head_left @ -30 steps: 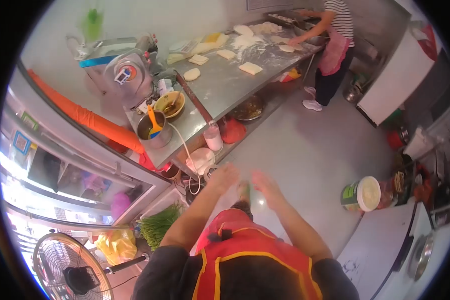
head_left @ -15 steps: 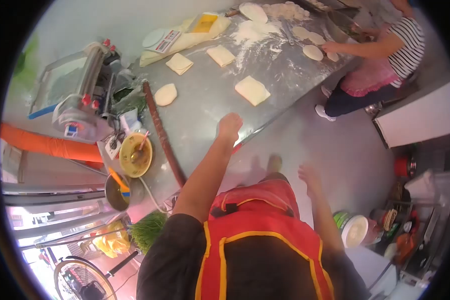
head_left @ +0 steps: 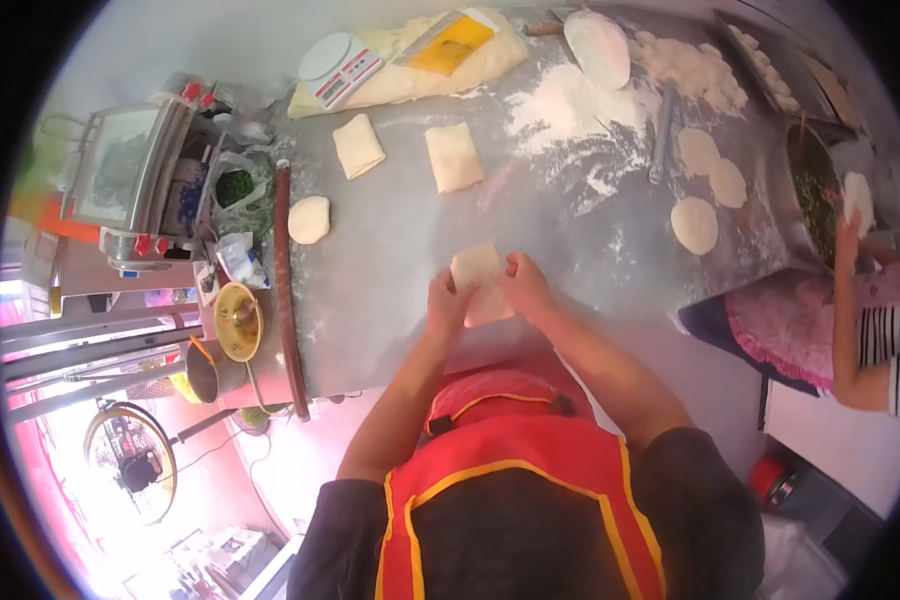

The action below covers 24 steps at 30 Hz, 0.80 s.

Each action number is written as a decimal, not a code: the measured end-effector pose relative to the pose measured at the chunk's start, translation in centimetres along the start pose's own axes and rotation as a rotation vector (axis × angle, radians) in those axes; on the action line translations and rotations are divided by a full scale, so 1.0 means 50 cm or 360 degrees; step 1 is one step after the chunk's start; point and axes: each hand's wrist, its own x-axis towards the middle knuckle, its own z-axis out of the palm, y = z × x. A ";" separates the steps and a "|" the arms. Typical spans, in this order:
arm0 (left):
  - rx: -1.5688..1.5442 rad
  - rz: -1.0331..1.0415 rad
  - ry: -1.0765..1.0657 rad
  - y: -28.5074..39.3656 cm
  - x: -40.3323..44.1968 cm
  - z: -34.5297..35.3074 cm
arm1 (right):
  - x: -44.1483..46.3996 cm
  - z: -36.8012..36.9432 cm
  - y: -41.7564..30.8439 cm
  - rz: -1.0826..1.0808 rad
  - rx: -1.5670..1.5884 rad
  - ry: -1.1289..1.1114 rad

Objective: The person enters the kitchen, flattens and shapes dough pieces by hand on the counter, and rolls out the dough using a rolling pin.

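Observation:
A pale folded piece of dough point(head_left: 488, 302) lies at the near edge of the metal table, between my two hands. My left hand point(head_left: 450, 303) grips its left side with closed fingers. On the opposite side, my right hand point(head_left: 526, 286) pinches the dough near its upper right edge. Farther back are two more folded dough pieces, one on the left point(head_left: 358, 147) and one to its right point(head_left: 454, 158). A rounded dough piece point(head_left: 309, 219) rests at the left, beside a long wooden rolling pin point(head_left: 286, 290).
A kitchen scale point(head_left: 342, 70) and a yellow-filled tray point(head_left: 450, 42) sit on a big dough slab point(head_left: 410, 85). Loose flour point(head_left: 575, 112) covers the table's back middle. At right, a person point(head_left: 850, 330) holds a dough round by a filling bowl point(head_left: 815, 190). A yellow bowl point(head_left: 238, 322) stands left.
My view has turned toward the table. Both my hands have come to the nearest dough piece and taken hold of it; my right hand was away from the table before.

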 end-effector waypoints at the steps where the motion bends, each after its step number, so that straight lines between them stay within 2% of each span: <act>1: 0.0225 0.0076 0.0088 0.019 -0.023 0.018 | -0.014 -0.026 -0.030 0.0045 -0.0009 -0.0120; 2: 0.0449 0.0157 0.0175 0.030 -0.037 0.030 | -0.019 -0.043 -0.047 0.0086 -0.0019 -0.0235; 5: 0.0324 0.0168 0.0232 0.021 -0.045 0.046 | 0.008 -0.026 0.012 -0.0454 -0.0415 -0.0081; 8: 0.0046 0.0140 0.0099 0.008 -0.013 0.037 | -0.004 -0.038 0.034 -0.0421 0.0174 -0.0096; 11: -0.0024 0.0271 -0.0083 0.123 0.037 0.090 | 0.050 -0.101 0.005 -0.0233 0.0393 0.0044; 13: 0.0019 0.0495 -0.0263 0.123 0.158 0.120 | 0.100 -0.176 -0.050 -0.0338 0.0439 0.0146; 15: -0.0053 0.0377 -0.0192 0.187 0.228 0.182 | 0.170 -0.208 -0.056 -0.0543 0.0670 0.0330; 18: 0.0721 0.0422 -0.0011 0.211 0.295 0.226 | 0.229 -0.232 -0.065 -0.0654 -0.0132 0.0542; 19: 0.0862 0.0529 -0.0002 0.202 0.300 0.238 | 0.243 -0.233 -0.062 -0.0535 -0.0110 0.0481; 20: 0.1004 0.0637 0.0023 0.192 0.296 0.246 | 0.260 -0.225 -0.039 -0.0632 -0.0229 0.0628; 21: 0.1149 0.0742 0.0082 0.173 0.296 0.248 | 0.280 -0.208 -0.002 -0.0755 -0.0337 0.0758; 22: 0.1412 0.0915 -0.0050 0.102 0.320 0.245 | 0.279 -0.197 0.034 -0.1070 -0.0581 0.0844; 24: 0.1369 0.0966 -0.0122 0.059 0.287 0.225 | 0.250 -0.175 0.094 -0.0995 -0.0340 0.0617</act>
